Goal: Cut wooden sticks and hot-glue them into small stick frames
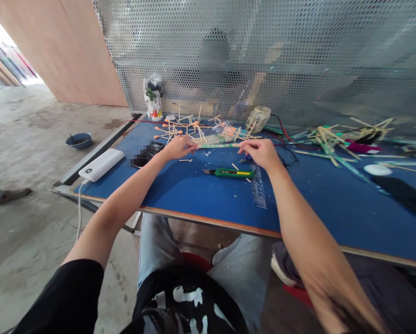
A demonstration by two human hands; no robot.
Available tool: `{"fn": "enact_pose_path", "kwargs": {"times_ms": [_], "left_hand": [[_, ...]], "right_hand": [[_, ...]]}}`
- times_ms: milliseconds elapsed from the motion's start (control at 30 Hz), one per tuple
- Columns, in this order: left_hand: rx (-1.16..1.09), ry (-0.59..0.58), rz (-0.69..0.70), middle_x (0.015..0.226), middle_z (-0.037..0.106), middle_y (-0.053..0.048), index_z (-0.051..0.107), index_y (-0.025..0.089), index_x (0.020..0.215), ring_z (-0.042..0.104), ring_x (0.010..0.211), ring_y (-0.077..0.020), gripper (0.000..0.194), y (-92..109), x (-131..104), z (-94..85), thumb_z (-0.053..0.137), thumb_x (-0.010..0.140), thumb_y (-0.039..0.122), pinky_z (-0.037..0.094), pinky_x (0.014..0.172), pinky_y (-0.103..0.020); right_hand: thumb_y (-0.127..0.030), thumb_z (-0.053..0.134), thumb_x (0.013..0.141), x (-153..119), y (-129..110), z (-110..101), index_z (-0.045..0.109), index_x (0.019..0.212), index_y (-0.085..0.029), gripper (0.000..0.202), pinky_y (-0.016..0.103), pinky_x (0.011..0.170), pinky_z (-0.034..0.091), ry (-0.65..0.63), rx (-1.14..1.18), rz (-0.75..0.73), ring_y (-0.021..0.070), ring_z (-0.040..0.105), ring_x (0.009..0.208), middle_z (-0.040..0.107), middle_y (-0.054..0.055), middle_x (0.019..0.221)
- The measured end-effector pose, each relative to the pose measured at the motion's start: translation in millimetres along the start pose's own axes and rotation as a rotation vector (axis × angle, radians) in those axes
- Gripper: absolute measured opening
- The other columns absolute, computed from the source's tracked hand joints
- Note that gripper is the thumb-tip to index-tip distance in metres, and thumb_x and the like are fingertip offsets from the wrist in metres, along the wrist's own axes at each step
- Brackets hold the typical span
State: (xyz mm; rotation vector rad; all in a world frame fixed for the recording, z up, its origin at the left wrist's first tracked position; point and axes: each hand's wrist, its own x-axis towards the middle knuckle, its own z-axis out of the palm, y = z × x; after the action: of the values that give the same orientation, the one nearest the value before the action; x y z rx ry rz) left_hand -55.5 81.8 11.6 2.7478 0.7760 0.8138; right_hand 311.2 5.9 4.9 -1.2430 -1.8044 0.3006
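Stretched level between my two hands is a thin stick in a white-and-green printed wrapper. My left hand pinches its left end, while the fingers of my right hand close on the right end. Below the stick, a green utility knife lies on the blue table with its blade exposed and pointing left. A clear plastic ruler lies partly beneath the knife's right end. Just behind my hands spread thin wooden sticks, several joined by orange blobs, beside a clear plastic bag.
A white power bank with a cable sits at the left edge, near a black item. Behind stand a wrapped cup and a jar. Rightward lie bundled sticks, wires and a black object. Perforated metal rises behind.
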Motion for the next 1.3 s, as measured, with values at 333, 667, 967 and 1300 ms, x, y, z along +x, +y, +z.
{"fn": "enact_pose_path", "kwargs": {"times_ms": [333, 667, 967, 1300], "left_hand": [[0.019, -0.056, 0.02, 0.087, 0.081, -0.007, 0.082, 0.023, 0.088, 0.071, 0.087, -0.0198, 0.038, 14, 4, -2.2, 0.054, 0.107, 0.041, 0.052, 0.087, -0.035], [0.153, -0.092, -0.051, 0.096, 0.082, -0.006, 0.084, 0.026, 0.097, 0.072, 0.088, -0.0202, 0.029, 26, 6, 0.8, 0.057, 0.103, 0.035, 0.047, 0.078, -0.031], [0.04, -0.127, 0.012, 0.086, 0.08, -0.005, 0.08, 0.022, 0.089, 0.069, 0.076, -0.0167, 0.036, 24, 5, 2.9, 0.052, 0.107, 0.037, 0.047, 0.076, -0.031], [0.035, -0.104, 0.011, 0.086, 0.079, -0.005, 0.079, 0.023, 0.089, 0.068, 0.078, -0.0172, 0.039, 37, 6, 11.9, 0.05, 0.108, 0.039, 0.049, 0.079, -0.033]], "right_hand": [[-0.049, 0.069, 0.095, 0, -16, 22, 0.086, 0.086, -0.026, 0.03, 0.037, 0.07, 0.058, -0.14, -0.013, -0.043, 0.0216, 0.072, 0.067, 0.083, 0.004, 0.081], [-0.045, 0.066, 0.095, -3, -23, 27, 0.083, 0.075, -0.027, 0.031, 0.039, 0.073, 0.056, -0.162, -0.068, -0.073, 0.0237, 0.074, 0.072, 0.084, 0.004, 0.083], [-0.05, 0.067, 0.096, -3, -28, 33, 0.083, 0.075, -0.028, 0.034, 0.038, 0.071, 0.055, -0.17, -0.042, -0.069, 0.0215, 0.071, 0.07, 0.083, 0.002, 0.082], [-0.054, 0.065, 0.097, 0, -29, 35, 0.083, 0.077, -0.027, 0.038, 0.035, 0.067, 0.055, -0.224, 0.005, -0.061, 0.0201, 0.07, 0.066, 0.082, 0.003, 0.079]]}}
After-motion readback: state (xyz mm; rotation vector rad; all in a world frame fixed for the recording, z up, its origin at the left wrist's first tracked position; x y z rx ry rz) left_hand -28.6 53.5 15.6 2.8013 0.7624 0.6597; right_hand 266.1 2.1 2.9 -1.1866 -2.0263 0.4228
